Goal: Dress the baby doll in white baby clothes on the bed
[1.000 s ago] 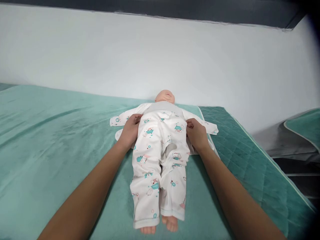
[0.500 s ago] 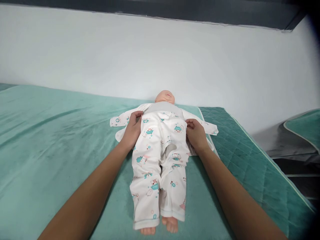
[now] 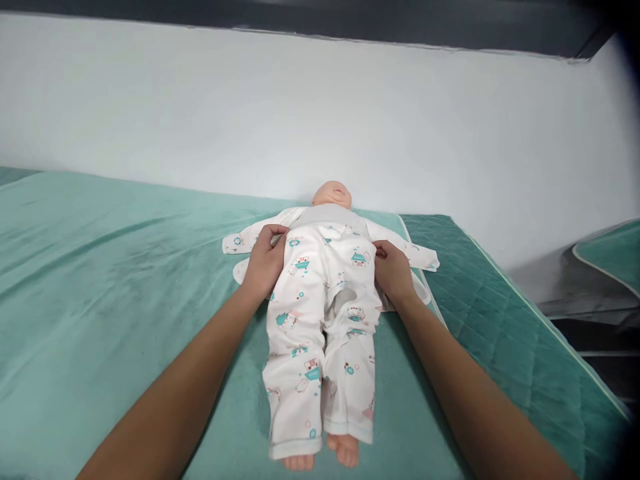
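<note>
A baby doll lies on its back, head toward the wall and bare feet toward me. White patterned baby trousers cover its legs and reach up over its lower torso. My left hand is closed on the trousers' waist at the left side, thumb and fingers pinching the cloth. On the right side, my right hand pinches the waist edge in the same way. Beneath the doll a matching white jacket is spread open, sleeves out to both sides, partly hidden by my hands.
A light green sheet covers the bed surface. To the right, a darker quilted green pad shows, its pale edge slanting down. A white wall stands right behind the doll's head, with a dark beam above.
Both hands keep their hold at the trousers' waist with hardly any movement. The whole view has shifted very slightly, putting the doll a little further right.
</note>
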Demonstrator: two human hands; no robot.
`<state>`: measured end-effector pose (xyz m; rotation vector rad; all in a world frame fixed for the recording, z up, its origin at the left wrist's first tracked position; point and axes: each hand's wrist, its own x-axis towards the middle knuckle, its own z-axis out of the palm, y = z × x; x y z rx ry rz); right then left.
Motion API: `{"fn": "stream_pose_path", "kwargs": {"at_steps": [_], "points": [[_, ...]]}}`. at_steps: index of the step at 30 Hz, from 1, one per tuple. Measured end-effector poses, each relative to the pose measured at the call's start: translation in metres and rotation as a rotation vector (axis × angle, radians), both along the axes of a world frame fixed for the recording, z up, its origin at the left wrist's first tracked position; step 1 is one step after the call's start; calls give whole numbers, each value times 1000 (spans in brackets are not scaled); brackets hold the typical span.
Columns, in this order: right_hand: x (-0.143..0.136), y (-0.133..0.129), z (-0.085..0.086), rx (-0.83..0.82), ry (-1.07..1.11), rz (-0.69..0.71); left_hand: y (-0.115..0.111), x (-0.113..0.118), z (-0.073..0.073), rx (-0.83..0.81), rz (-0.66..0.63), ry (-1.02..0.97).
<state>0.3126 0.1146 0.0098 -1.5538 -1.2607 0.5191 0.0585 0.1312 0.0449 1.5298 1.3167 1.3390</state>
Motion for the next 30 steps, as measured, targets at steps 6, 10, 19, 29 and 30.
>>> {"fn": "stream_pose_path", "kwargs": {"at_steps": [6, 10, 19, 29, 30], "points": [[1, 2, -6, 82, 205, 73, -1, 1, 0, 23, -18, -2], [2, 2, -9, 114, 229, 98, -4, 1, 2, 40, -31, 37], [0, -6, 2, 148, 102, 58, 7, -10, -3, 62, -166, 92], [-12, -10, 19, 241, 209, 221, 28, -1, 28, 133, -180, 23], [-12, -9, 18, 232, 205, 219, 32, 2, 34, 96, -230, 47]]}}
